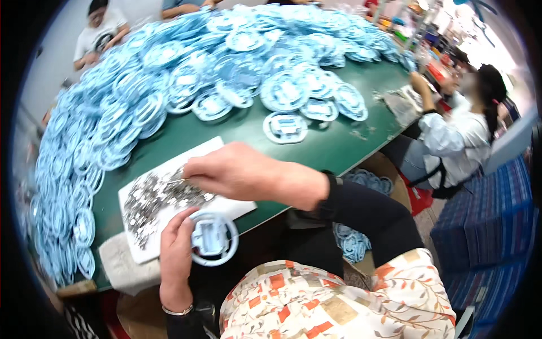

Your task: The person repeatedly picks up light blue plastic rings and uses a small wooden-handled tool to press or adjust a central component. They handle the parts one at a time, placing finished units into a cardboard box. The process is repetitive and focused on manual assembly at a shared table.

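Note:
My left hand [176,246] grips a round light-blue plastic part [230,247] by its left side, just off the table's near edge. The part has an open ring rim and a boxy recess in its middle. My right hand [240,172] pinches a thin metal tool [177,181], perhaps tweezers, and reaches over a heap of small shiny metal pieces [145,206]. The exact shape of those pieces is too small to tell. They lie on a white board [209,148]. Whether the tool's tip touches one cannot be made out.
A large mound of similar blue parts [243,62] covers the far and left sides of the green table [361,138]. A white cloth-like pad [121,263] sits at the near left corner. Boxes holding blue parts [354,246] stand below. A person [463,124] sits at right; others work beyond.

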A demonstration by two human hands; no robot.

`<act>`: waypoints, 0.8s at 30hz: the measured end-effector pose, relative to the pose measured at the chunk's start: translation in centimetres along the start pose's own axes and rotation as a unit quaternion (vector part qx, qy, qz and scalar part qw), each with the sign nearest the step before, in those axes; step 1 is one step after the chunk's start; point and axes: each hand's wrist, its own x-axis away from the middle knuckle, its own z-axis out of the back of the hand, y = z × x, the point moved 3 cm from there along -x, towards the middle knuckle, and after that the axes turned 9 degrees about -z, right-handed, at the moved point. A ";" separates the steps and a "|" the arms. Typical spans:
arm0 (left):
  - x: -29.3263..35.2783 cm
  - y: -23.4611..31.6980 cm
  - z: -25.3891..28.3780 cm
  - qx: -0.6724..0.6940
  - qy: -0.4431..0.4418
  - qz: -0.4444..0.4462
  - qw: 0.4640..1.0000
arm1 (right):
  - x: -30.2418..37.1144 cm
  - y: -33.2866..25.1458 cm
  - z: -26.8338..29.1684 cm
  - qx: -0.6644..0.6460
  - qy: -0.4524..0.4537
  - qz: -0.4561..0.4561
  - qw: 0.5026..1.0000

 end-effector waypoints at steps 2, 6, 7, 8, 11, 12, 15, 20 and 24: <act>0.2 0.5 -0.9 -0.007 0.001 0.006 1.000 | 2.5 -0.9 0.9 0.035 -0.047 -0.039 0.998; 0.1 0.9 -1.4 -0.068 -0.008 -0.004 0.998 | 6.0 -1.7 0.1 0.026 -0.079 -0.099 0.992; 0.2 0.9 -1.3 -0.068 -0.006 -0.025 0.997 | 6.4 -1.8 -0.2 0.032 -0.095 -0.101 0.990; 0.3 0.6 -1.1 -0.066 -0.001 -0.026 0.997 | 6.7 -1.8 -0.6 0.040 -0.109 -0.106 0.988; 0.3 0.4 -1.0 -0.062 -0.003 -0.026 0.998 | 6.9 -2.4 -1.4 0.079 -0.134 -0.086 0.984; 0.3 0.2 -1.0 -0.059 -0.002 -0.026 0.998 | 6.9 -2.6 -1.5 0.094 -0.143 -0.086 0.981; 0.0 -0.1 -1.1 -0.061 -0.004 -0.026 0.998 | 6.8 -2.6 -1.8 0.123 -0.134 -0.078 0.980; -0.2 0.0 -0.9 -0.083 -0.009 -0.033 0.996 | 6.5 -2.8 -1.8 0.138 -0.131 -0.080 0.979; 0.0 0.2 -0.9 -0.073 -0.007 -0.028 0.997 | 6.5 -3.5 -2.0 0.182 -0.136 -0.093 0.969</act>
